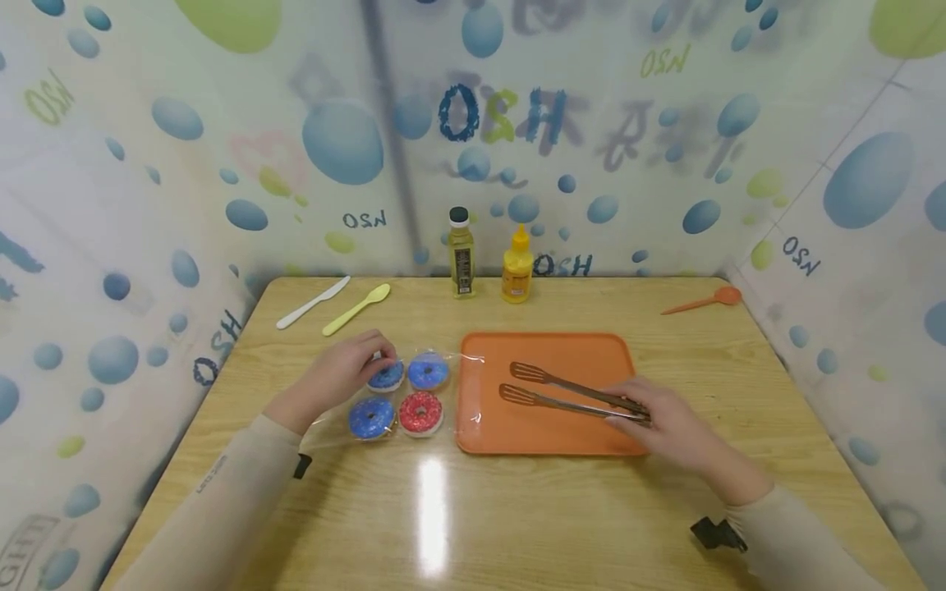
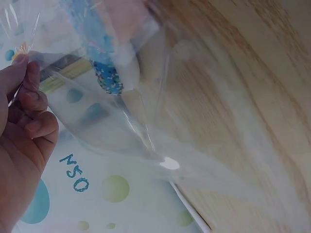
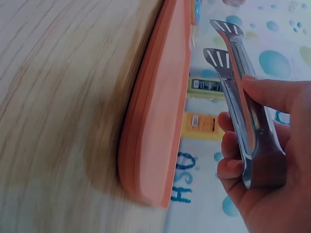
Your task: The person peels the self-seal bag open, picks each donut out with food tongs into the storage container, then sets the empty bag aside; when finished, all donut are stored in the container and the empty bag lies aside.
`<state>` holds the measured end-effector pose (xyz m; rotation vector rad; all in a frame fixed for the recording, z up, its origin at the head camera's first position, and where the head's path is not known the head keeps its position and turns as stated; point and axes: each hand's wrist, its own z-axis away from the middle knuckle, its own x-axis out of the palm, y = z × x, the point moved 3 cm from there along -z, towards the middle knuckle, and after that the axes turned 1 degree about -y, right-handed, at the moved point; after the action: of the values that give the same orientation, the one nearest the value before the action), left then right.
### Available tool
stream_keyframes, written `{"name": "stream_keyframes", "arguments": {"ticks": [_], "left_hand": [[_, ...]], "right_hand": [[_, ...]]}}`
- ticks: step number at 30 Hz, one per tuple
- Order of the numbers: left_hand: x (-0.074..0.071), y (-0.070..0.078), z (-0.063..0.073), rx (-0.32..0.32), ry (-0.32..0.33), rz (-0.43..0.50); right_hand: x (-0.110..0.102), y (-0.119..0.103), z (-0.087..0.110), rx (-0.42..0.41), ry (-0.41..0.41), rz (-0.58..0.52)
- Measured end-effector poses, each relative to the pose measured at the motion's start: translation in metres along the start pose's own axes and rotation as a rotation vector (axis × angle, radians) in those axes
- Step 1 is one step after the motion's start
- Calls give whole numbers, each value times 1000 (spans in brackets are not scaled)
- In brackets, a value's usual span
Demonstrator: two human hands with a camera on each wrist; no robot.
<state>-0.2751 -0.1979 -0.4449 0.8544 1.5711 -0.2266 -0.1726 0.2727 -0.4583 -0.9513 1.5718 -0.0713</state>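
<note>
With fingertips and thumb, my left hand [image 1: 342,371] pinches the edge of a clear plastic bag [image 2: 107,128]. Inside the bag are toy donuts: three with blue icing, one of them a blue donut [image 1: 372,419], and a red donut [image 1: 420,413]. The hand partly covers the upper left blue donut [image 1: 386,376]. My right hand [image 1: 665,423] grips metal tongs [image 1: 557,403] near their joined end. Their slotted tips stand apart, pointing left, with nothing between them. The tongs are held above an orange tray [image 1: 547,439], which the bag's right end overlaps.
A white knife [image 1: 314,303] and a yellow spoon [image 1: 356,309] lie at the back left of the wooden table [image 1: 355,517]. An oil bottle [image 1: 461,254] and a yellow squeeze bottle [image 1: 517,267] stand at the back. An orange spoon [image 1: 702,300] lies back right.
</note>
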Motion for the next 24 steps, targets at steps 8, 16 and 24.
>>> {"name": "stream_keyframes", "arguments": {"ticks": [8,16,24], "left_hand": [[-5,2,-2,3,1,10],[-7,2,-3,15,4,13],[-6,0,-4,16,11,11]], "right_hand": [[17,-15,-18,-51,-29,-11],[33,-26,-35,-73,-56,46],[46,-35,-49,-68,-61,126]]}}
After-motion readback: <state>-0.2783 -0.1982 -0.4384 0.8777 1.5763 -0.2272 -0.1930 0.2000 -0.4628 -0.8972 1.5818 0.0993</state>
